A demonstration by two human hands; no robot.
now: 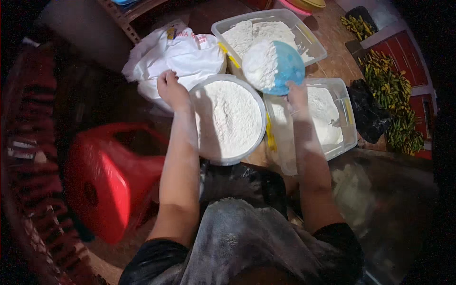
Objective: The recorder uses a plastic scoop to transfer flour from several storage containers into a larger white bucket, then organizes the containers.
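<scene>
My right hand (298,95) grips the rim of a blue plastic bowl (293,67), which carries a heap of white powder (259,67) that looks like flour. The bowl is above the meeting edges of two clear plastic bins. White powder lies in both the far bin (315,46) and the near bin (351,123). A round tub (264,119), nearly full of the same powder, stands closer to my lap. My left hand (170,87), fingers curled, is over a white sack (192,57) bearing print, left of the tub; whether it grips the sack is unclear.
A red plastic chair (114,178) is at the left. Bunches of bananas (386,85) and a black plastic bag (368,110) lie along the right side. Pink and yellow containers (301,5) sit at the far edge. A perforated metal shelf frame (123,23) rises behind the sack.
</scene>
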